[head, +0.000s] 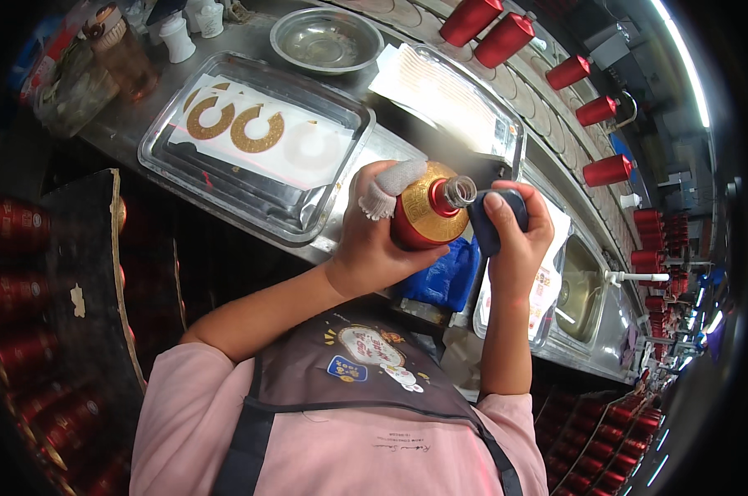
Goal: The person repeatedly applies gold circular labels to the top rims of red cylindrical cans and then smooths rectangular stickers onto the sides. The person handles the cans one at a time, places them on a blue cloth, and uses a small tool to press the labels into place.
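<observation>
My left hand [371, 245] grips a red glass bottle [420, 239], which is tilted with its bare glass mouth toward the upper right. Around the bottle's shoulder runs a gold patterned decal [433, 180]. A grey knitted finger cover [399, 180] sits on one digit of that hand. In my right hand [523, 242], a dark blue pad [495, 223] is pinched close beside the bottle neck; whether it touches the glass I cannot tell. Left of the bottle, gold C-shaped decals [259, 133] lie on a white sheet [312, 155] in a shallow metal tray [225, 211].
A steel bowl [327, 46] and stacked white sheets [436, 93] stand behind. Red bottles [504, 40] line a conveyor [535, 105] at the right. Below my hands is a blue cloth [442, 279]. A sink [578, 288] is set in the counter; racked bottles [20, 291] stand left.
</observation>
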`<state>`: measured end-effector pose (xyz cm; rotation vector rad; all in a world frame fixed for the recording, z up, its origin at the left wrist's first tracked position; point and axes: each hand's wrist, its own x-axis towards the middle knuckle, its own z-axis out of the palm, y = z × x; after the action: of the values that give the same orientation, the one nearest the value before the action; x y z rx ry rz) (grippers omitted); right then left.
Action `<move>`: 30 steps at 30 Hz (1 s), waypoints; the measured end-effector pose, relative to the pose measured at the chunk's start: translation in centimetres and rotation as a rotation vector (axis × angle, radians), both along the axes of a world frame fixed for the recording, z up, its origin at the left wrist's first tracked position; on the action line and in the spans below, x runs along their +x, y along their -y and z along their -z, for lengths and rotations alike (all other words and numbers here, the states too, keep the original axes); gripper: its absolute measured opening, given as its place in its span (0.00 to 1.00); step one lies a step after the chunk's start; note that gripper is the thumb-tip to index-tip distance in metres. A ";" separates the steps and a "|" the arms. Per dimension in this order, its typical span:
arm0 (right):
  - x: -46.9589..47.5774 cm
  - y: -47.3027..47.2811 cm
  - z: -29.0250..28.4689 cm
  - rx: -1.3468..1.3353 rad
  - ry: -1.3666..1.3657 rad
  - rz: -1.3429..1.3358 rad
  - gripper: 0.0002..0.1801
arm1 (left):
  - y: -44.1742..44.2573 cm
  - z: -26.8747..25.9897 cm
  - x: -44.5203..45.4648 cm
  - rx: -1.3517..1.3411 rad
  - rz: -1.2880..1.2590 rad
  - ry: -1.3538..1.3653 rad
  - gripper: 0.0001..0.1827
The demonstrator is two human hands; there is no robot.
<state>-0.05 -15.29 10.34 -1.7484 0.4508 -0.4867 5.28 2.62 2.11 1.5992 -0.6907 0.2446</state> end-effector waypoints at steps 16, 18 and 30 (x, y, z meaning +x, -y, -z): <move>4.0 2.4 0.1 -0.196 -0.041 -0.136 0.13 | -1.9 -0.2 2.2 0.127 0.327 -0.023 0.54; 2.8 3.6 0.9 -0.115 -0.011 -0.078 0.13 | -1.6 -1.6 3.3 0.078 0.256 0.093 0.53; -13.9 3.0 3.7 -0.131 -0.314 -0.265 0.48 | 6.4 -4.4 2.3 -0.009 0.658 -0.884 0.48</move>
<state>-13.99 -18.30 6.61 -1.9864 0.4047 -0.0528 7.57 -3.80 6.52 1.2097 -0.4634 -0.8911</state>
